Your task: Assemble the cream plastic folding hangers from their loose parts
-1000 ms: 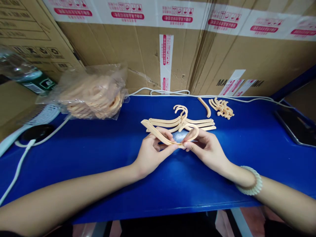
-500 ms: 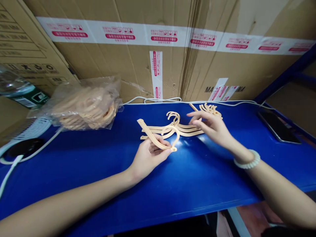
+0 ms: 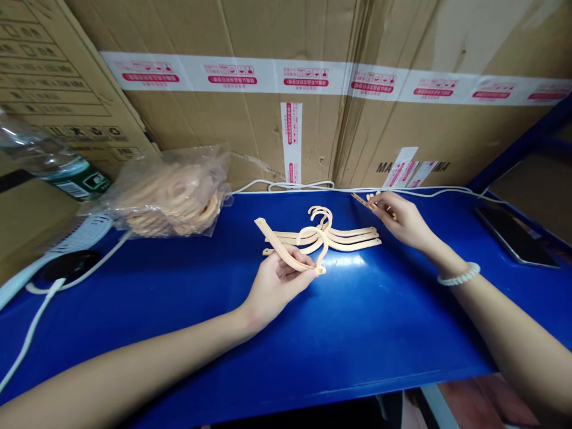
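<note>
My left hand (image 3: 279, 286) is closed around a beige folding-hanger half (image 3: 286, 253), a hook with a single curved arm slanting up to the left. Just behind it, several hangers (image 3: 348, 238) with hooks and two arms lie stacked on the blue tabletop (image 3: 313, 345). At the back right, my right hand (image 3: 400, 217) reaches into a small pile of loose hanger pieces (image 3: 372, 195). Its fingers are pinched at the end of a thin beige hanger piece (image 3: 358, 199); the fingers cover most of the pile.
A clear plastic bag (image 3: 174, 196) full of beige hanger pieces sits at the back left, beside a bottle (image 3: 75, 176). A black round device (image 3: 67, 267) with white cables lies further left. A phone (image 3: 516, 235) rests at right. Large cardboard boxes (image 3: 201, 125) stand behind.
My right hand has moved right and back, away from above the stacked hangers, and its fingers have closed at the loose pieces. My left hand keeps its hold; the view has shifted slightly.
</note>
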Tool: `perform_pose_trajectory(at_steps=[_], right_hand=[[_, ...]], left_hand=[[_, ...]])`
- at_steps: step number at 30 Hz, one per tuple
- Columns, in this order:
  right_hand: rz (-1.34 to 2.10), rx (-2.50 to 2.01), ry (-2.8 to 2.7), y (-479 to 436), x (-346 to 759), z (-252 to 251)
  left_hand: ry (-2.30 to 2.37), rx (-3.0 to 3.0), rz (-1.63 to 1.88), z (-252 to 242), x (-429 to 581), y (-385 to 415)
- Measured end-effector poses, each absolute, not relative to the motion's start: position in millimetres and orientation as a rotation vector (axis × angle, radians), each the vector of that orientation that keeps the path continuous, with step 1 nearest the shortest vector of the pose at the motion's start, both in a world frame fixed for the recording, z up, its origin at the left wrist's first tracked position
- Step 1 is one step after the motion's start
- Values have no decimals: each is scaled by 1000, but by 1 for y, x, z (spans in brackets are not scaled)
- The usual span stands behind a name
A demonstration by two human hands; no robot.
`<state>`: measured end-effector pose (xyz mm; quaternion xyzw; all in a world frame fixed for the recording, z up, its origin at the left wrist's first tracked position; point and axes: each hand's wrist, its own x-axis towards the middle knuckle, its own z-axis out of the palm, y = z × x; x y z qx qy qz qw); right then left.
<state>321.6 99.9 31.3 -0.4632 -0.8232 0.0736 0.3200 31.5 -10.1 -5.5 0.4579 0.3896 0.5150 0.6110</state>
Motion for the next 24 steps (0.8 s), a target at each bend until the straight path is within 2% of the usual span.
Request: perform_pose_trajectory(at_steps=[8, 14, 18, 24], right_hand=[[1166, -986, -1413, 41, 268, 48], [1647, -961, -1045, 20, 244, 29], [1772, -954, -1066, 14, 237, 19], [1682, -977, -1266, 8, 235, 10]], left_hand=[[832, 1062, 1181, -5, 31, -8], [825, 1124, 1200, -7, 32, -7], [818, 1179, 1167, -7, 30, -7], [776, 1267, 1115, -6, 29, -11]])
